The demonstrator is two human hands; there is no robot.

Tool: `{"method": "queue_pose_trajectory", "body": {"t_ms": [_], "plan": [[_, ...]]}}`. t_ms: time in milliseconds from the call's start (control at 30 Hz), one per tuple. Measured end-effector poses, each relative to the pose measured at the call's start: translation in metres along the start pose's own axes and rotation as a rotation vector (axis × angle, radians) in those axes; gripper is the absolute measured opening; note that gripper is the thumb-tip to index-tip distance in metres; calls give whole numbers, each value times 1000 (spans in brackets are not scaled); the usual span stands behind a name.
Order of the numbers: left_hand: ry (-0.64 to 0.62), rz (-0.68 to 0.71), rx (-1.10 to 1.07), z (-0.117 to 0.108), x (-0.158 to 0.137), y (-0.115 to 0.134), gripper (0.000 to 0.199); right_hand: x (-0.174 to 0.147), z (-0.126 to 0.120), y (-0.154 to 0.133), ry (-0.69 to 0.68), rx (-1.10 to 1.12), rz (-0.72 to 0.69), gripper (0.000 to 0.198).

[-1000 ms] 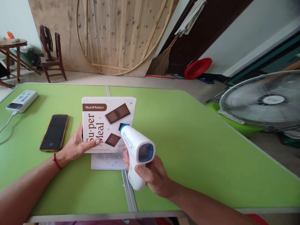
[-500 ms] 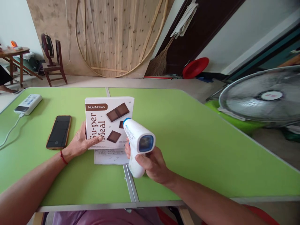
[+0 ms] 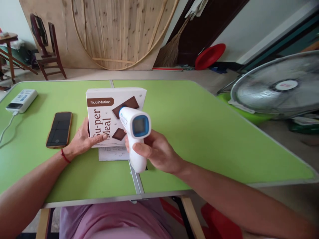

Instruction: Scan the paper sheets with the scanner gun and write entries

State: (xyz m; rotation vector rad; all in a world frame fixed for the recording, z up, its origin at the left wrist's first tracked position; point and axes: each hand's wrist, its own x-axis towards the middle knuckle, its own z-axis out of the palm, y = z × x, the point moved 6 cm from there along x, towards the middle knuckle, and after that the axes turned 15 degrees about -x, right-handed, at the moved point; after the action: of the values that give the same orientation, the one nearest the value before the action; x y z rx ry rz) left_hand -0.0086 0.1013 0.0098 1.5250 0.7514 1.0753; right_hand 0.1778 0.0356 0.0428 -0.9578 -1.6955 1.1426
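My left hand point(image 3: 86, 137) is closed on the lower left edge of a white box point(image 3: 99, 116) printed "NutriMotion Su-per Meal" with brown bars, its thumb across the front. The box stands tilted on the green table. In my right hand point(image 3: 159, 151) is a white and blue infrared thermometer point(image 3: 136, 136), gripped by its handle, its screen facing me. The thermometer's blue nose points at the box front and covers part of it; whether they touch I cannot tell. Under the box a sheet of paper with writing point(image 3: 113, 154) sticks out.
A phone point(image 3: 59, 130) in an orange-brown case lies left of my left hand. Farther left is a white power bank point(image 3: 22, 100) with a cable. The green table point(image 3: 211, 139) has a metal seam down its middle. A large fan point(image 3: 279, 88) stands beyond its right edge.
My right hand has brought the thermometer a little left relative to the box, and its screen faces me more squarely. The box is turned slightly. The whole view has shifted.
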Motion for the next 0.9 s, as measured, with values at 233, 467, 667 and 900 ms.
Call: {"method": "queue_pose_trajectory", "body": {"t_ms": [233,467,667,900], "plan": [[-26,7,-40,2,4,0,60,3,10,5,129,7,0,27],[-67,0,-53,6,7,3,68,-6,12,20,249,-34,-44,31],[-80,23,-18,3,7,-1,78,-9,9,17,342,-11,-87,31],[-55,20,-8,4,8,1,76,-7,7,20,287,-52,-46,27]]}}
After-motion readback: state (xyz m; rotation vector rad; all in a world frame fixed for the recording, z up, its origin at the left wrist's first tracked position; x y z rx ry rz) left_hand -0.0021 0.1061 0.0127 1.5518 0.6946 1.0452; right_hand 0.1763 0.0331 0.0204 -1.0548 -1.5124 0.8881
